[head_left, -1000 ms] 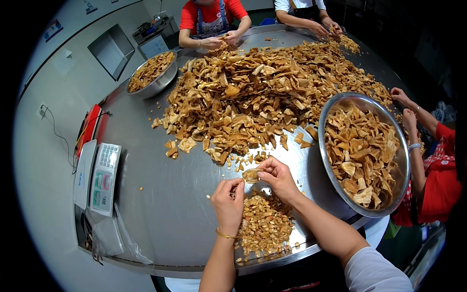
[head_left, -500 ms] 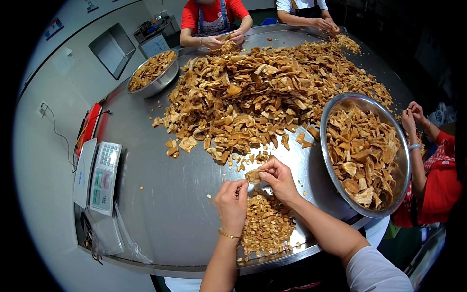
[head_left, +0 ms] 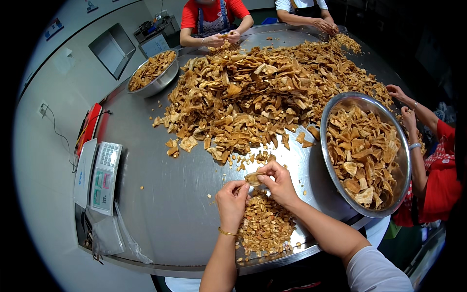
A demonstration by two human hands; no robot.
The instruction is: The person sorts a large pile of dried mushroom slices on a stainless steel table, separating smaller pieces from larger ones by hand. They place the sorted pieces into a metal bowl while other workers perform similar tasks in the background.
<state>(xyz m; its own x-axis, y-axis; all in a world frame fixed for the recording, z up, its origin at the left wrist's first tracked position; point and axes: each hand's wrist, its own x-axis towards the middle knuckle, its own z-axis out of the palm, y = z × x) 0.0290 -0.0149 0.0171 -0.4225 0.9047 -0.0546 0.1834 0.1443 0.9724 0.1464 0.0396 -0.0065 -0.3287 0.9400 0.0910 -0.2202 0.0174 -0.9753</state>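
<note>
Between thumb and forefinger of my left hand [head_left: 231, 203] and my right hand [head_left: 280, 186] I grip a thin, brown dried piece [head_left: 253, 179], held level above a loose heap of small pale golden kernels [head_left: 266, 228]. Just beyond lies a large mound of curled, dried brown pieces [head_left: 262, 97] on the steel table [head_left: 165, 204]. To the right of my hands, a wide steel bowl [head_left: 327, 156] full of similar pieces stands near the edge.
A second filled bowl [head_left: 163, 82] stands back left. A white scale [head_left: 102, 180], a red object [head_left: 88, 121] and plastic bags [head_left: 112, 233] lie along the left. Co-workers work opposite [head_left: 214, 19], [head_left: 296, 17] and at right [head_left: 435, 194], hands at the pieces.
My two hands have shifted slightly while pinching the piece, which is a little more tilted. The right co-worker's hands came together half a second ago and are apart again now.
</note>
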